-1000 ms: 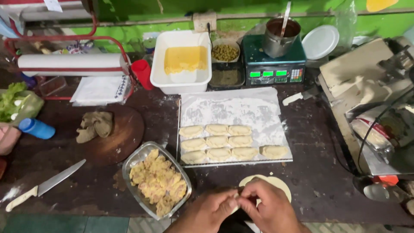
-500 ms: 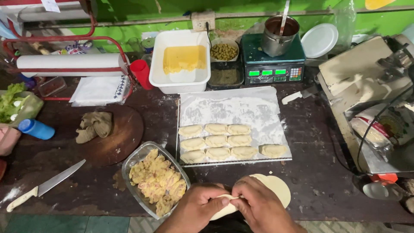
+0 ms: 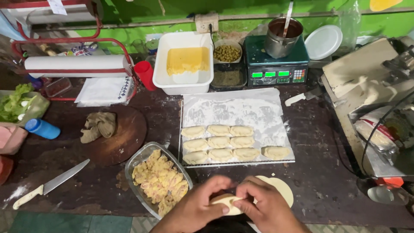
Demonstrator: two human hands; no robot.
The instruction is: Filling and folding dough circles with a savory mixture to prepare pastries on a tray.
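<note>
Left hand (image 3: 196,207): at 6 o'clock in the view, fingers curled and pinching the near edge of the folded dough piece (image 3: 226,203).
Right hand (image 3: 265,207): just beside the left hand, at its 3 o'clock, fingertips closed on the same dough piece; both thumbs press on its top.
Folded dough piece: pale, half-moon shaped, held between both hands at the near edge of the dark worktable (image 3: 327,142).
Dough rounds (image 3: 282,187): flat pale discs, partly hidden under the right hand, at 5 o'clock.
Glass dish (image 3: 133,162): rectangular, set at an angle, at 7 o'clock; holds chopped yellow and pink filling (image 3: 161,181); just beside the left hand.
Floured tray (image 3: 235,108): at centre, lined with white paper; carries ten filled pastries (image 3: 222,142) in three rows of three, with one more at the right end of the front row, touching or nearly so.
Knife (image 3: 49,185): white handle, lying at 8 o'clock, well apart from the hands.
Round wooden board (image 3: 127,138): at 9 o'clock, with a crumpled brown cloth (image 3: 99,125) on it.
White tub (image 3: 183,64): at 12 o'clock, with a yellow block inside.
Green scale (image 3: 276,69): at 1 o'clock, a metal pot (image 3: 282,36) standing on it.
Bowl of green olives (image 3: 227,52): between tub and scale.
Blue bottle (image 3: 42,128): lying at 9 o'clock near the left edge.
</note>
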